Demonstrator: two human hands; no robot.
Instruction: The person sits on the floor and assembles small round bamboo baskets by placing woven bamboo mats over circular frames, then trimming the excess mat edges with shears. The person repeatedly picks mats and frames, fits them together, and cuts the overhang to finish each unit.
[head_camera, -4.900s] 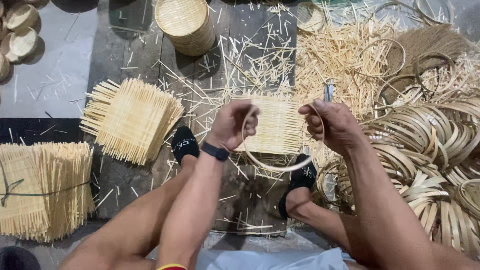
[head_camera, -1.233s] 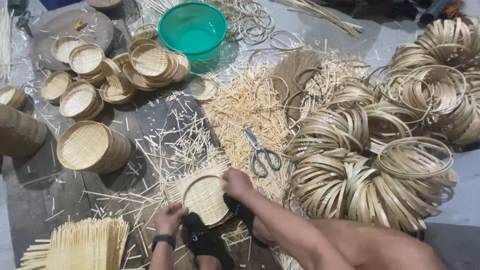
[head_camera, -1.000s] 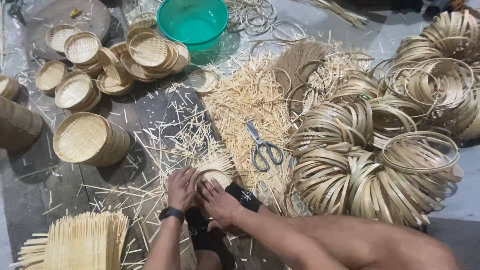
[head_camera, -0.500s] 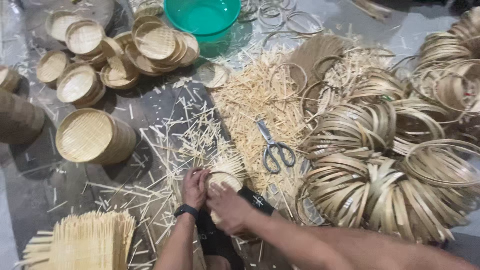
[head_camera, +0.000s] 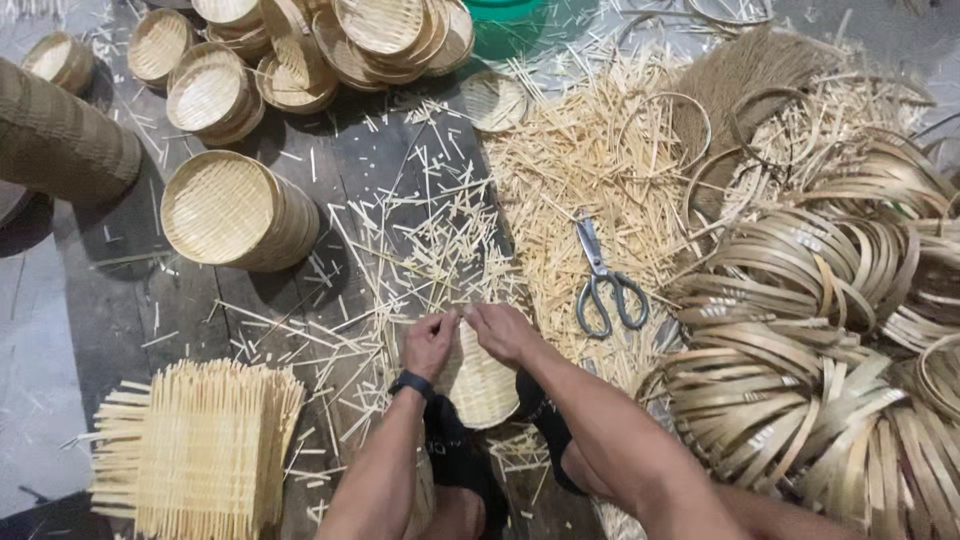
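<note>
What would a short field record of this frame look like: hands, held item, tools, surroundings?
left hand: grips the top left edge of the small woven basket
right hand: grips the basket's top right edge
basket: round, pale, held between the feet
scissors: lying shut on the trimmings, right of the hands, untouched
hoops: large heap at right
finished baskets: stacks at upper left
woven mats: stack at lower left
floor: dark, strewn with cut strips
</note>
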